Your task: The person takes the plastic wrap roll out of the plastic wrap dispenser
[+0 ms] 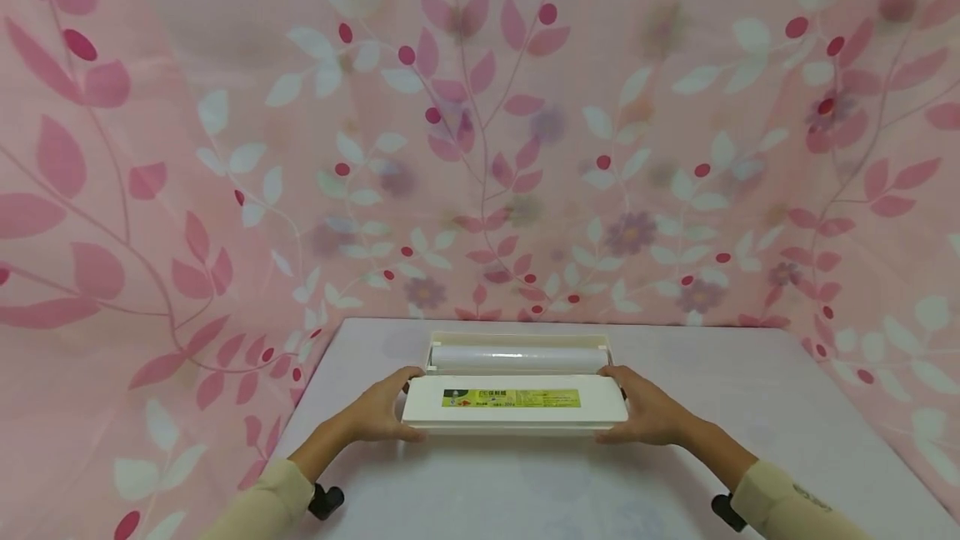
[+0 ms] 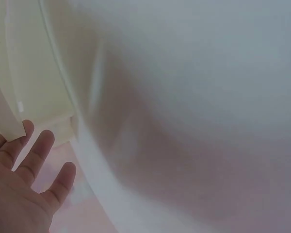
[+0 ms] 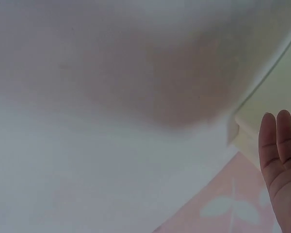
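Observation:
Both my hands hold the white lid (image 1: 517, 415) of a cling film box, which has a green and yellow label on top. My left hand (image 1: 382, 408) grips its left end, thumb at the near edge; my right hand (image 1: 654, 408) grips the right end likewise. Just behind the lid lies the box (image 1: 517, 337), uncovered, with a shiny roll of cling film (image 1: 517, 356) inside. In the left wrist view, the lid's corner (image 2: 9, 124) rests against the fingers, while other fingers extend. Whether lid and box are joined cannot be seen.
Box and lid are over a table (image 1: 675, 473) with a pale cloth, near its far edge. A pink leaf-patterned curtain (image 1: 480, 148) hangs behind and at the sides. Black wrist mounts (image 1: 326, 502) sit below each sleeve.

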A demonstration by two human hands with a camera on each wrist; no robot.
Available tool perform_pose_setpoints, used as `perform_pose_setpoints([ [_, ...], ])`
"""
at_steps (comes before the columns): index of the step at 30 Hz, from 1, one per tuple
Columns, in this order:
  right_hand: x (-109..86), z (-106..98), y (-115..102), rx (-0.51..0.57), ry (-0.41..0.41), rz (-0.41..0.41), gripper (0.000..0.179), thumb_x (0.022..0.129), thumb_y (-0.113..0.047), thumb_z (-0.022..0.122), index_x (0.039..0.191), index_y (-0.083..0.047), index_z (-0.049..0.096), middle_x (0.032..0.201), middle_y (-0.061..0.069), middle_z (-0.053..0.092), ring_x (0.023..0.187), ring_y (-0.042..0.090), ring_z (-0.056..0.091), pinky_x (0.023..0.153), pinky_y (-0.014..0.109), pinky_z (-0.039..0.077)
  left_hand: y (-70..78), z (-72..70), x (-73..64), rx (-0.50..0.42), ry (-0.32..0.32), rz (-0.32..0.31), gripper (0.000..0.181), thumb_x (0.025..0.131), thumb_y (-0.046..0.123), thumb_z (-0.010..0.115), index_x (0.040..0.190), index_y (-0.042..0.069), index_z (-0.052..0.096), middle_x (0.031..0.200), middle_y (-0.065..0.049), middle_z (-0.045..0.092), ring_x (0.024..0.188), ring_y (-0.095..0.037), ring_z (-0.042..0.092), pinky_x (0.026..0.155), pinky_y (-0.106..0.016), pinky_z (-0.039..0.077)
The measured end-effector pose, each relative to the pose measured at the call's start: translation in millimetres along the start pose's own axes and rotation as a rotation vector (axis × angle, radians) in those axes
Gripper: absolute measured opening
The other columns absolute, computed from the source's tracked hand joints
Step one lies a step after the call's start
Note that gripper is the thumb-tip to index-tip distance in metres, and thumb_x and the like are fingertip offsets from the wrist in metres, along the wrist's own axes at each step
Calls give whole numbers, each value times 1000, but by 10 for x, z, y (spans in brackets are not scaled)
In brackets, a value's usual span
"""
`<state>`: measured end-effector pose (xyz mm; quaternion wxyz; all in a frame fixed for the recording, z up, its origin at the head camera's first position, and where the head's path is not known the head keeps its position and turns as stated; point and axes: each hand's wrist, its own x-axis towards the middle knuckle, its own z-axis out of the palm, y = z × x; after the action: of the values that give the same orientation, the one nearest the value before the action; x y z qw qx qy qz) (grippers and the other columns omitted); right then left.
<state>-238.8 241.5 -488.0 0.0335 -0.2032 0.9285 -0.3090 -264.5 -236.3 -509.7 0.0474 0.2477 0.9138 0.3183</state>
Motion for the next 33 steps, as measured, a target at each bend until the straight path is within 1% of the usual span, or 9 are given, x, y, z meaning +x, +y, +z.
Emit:
perform_pose_setpoints([
  [4, -33, 31, 31, 6, -9, -28, 99, 61, -49, 92, 137, -9, 43, 121, 2, 56, 96, 13, 54, 78, 26, 47, -14, 55, -41, 19, -7, -9, 93, 60, 53, 90, 135, 22, 45, 113, 10, 59, 104, -13, 56, 88, -42, 46],
  [10, -105, 70, 80, 17, -12, -69, 100, 62, -47, 92, 138, -4, 43, 121, 4, 56, 95, 11, 54, 77, 24, 46, 19, 82, -67, 90, 4, 9, 90, 60, 56, 88, 134, 23, 47, 116, 10, 63, 105, -15, 60, 87, -45, 47],
  [13, -136, 115, 128, 7, -13, -78, 100, 62, -49, 91, 137, -5, 43, 120, 3, 56, 96, 9, 53, 78, 23, 46, 24, 104, -69, 101, -5, 15, 90, 60, 58, 87, 133, 24, 48, 116, 10, 64, 105, -15, 61, 87, -45, 48],
  [17, -151, 169, 177, -22, -14, -96, 99, 61, -53, 91, 135, -6, 44, 120, 0, 56, 97, 7, 52, 79, 23, 45, -22, 155, -95, 130, -20, 10, 93, 60, 63, 85, 135, 23, 47, 118, 10, 64, 107, -14, 61, 89, -44, 48],
  [22, -152, 210, 199, -9, -26, -121, 98, 62, -51, 91, 134, -4, 45, 118, 1, 56, 96, 7, 53, 78, 22, 46, -84, 210, -147, 122, -31, -2, 96, 59, 64, 85, 136, 24, 45, 121, 10, 63, 105, -11, 60, 90, -43, 48],
  [25, -180, 223, 209, -23, -25, -133, 98, 62, -51, 90, 134, -2, 45, 119, 3, 57, 98, 8, 53, 80, 23, 46, -98, 241, -152, 136, -35, 19, 96, 58, 66, 85, 136, 23, 47, 122, 12, 62, 104, -9, 59, 89, -42, 48],
  [29, -221, 225, 223, -45, -58, -136, 99, 65, -52, 89, 136, 0, 44, 122, 5, 57, 98, 7, 54, 80, 23, 47, -98, 266, -132, 189, -38, 53, 98, 56, 72, 82, 133, 23, 49, 122, 13, 60, 107, -6, 57, 91, -42, 45],
  [32, -209, 217, 227, -54, -79, -129, 100, 65, -53, 88, 138, 0, 43, 123, 4, 56, 96, 6, 53, 79, 23, 46, -93, 253, -118, 195, -37, 52, 99, 54, 73, 82, 133, 23, 49, 123, 13, 60, 110, -6, 56, 93, -43, 43],
  [33, -196, 215, 224, -59, -76, -129, 101, 65, -53, 88, 138, 0, 43, 123, 4, 56, 97, 6, 53, 80, 23, 46, -95, 245, -115, 184, -37, 48, 100, 54, 72, 83, 133, 22, 48, 123, 12, 60, 111, -7, 56, 94, -44, 43],
])
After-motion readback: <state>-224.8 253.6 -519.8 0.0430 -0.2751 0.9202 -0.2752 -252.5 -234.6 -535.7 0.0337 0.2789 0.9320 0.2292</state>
